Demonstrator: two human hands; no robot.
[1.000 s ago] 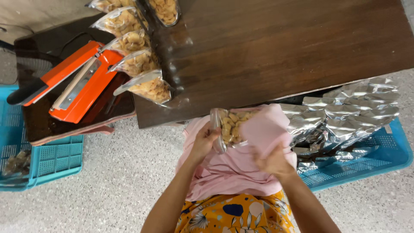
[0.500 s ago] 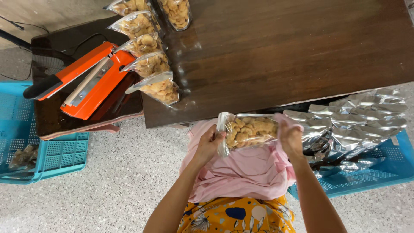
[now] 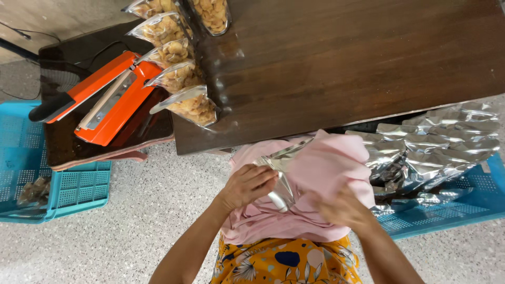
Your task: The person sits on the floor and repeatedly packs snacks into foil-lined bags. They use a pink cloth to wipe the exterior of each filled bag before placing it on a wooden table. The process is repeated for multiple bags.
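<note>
A shiny silver bag (image 3: pixel 281 176) is held in the left hand (image 3: pixel 247 185), with the fingers closed around its edge. The bag is being rubbed with a pink cloth (image 3: pixel 326 168), which is pressed on it by the right hand (image 3: pixel 342 209). Only part of the right hand can be seen, and it cannot be told if its fingers are closed or flat. The bag is kept over the lap, just in front of the edge of the brown table (image 3: pixel 357 58). Most of the bag is hidden by the cloth, so what is inside cannot be seen.

On the left side of the table, five filled snack bags (image 3: pixel 181 76) are lined up in a row, one beside the next. It is judged that these are done with wiping and are waiting for the next step. Just to their left, an orange sealing machine (image 3: pixel 108 97) is set on a small dark table, with its arm lifted.

To the right, many more silver bags (image 3: pixel 436 142) are piled in a blue basket (image 3: pixel 463 208). These look like the ones left to be done, so a lot of the work seems to be ahead. Another blue basket (image 3: pixel 47 184) is placed on the floor at the left, with something small and brown in it.
</note>
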